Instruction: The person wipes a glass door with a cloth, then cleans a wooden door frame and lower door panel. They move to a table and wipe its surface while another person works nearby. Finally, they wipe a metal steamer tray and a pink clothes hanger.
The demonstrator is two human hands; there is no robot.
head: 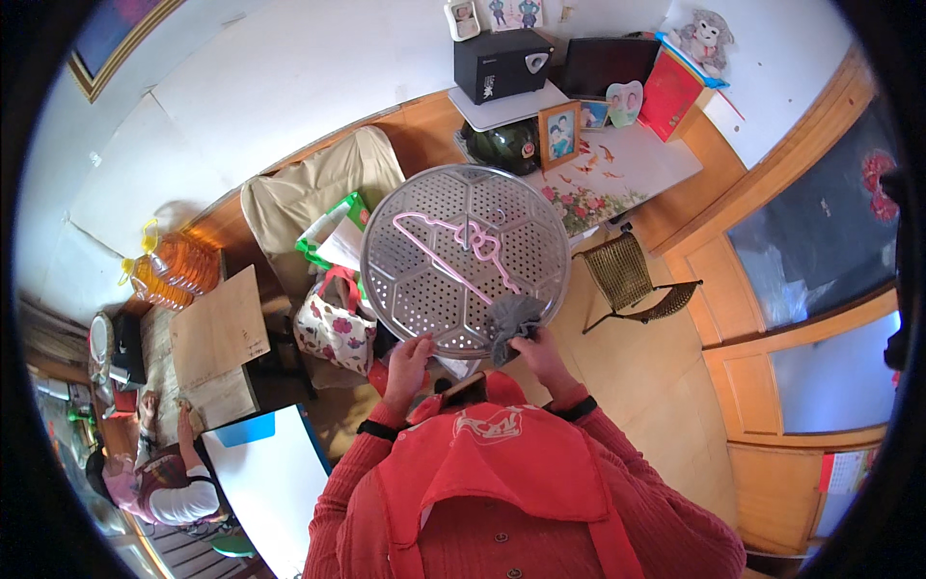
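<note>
A round perforated metal steamer tray (427, 297) is in front of my body, its holed face towards me. My left hand (406, 369) pinches its near rim, left of the middle. A crumpled grey cloth (512, 322) is bunched in my right hand (541, 360) and lies against the near right part of the tray. Across the holed face rests a thin pink clothes hanger (443, 262) with looped shapes in its middle. Its near end reaches the cloth. What holds up the tray from below is hidden.
Beyond stands a desk (651, 163) with picture frames, a black box speaker (499, 69) and a monitor. A woven chair (622, 271) is at right. Left are a floral bag (336, 326), oil jugs (181, 264) and a wooden board (217, 326). Another person (173, 485) sits at lower left.
</note>
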